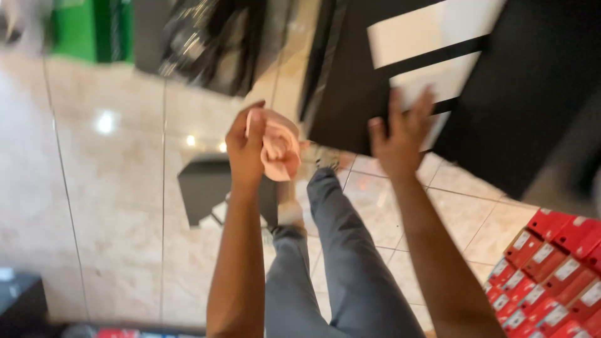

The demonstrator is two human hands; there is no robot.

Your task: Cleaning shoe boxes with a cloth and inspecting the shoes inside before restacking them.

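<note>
In left hand (245, 150), blurred pink cloth (280, 149)

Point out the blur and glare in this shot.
Head view: the whole frame is motion-smeared, worst on the right hand and the black shelving; the left hand with its pink cloth is soft too; ceiling lights glare as bright spots on the glossy tile floor.

Glossy tiled floor (106, 188), stacked red boxes (551, 269)
</note>
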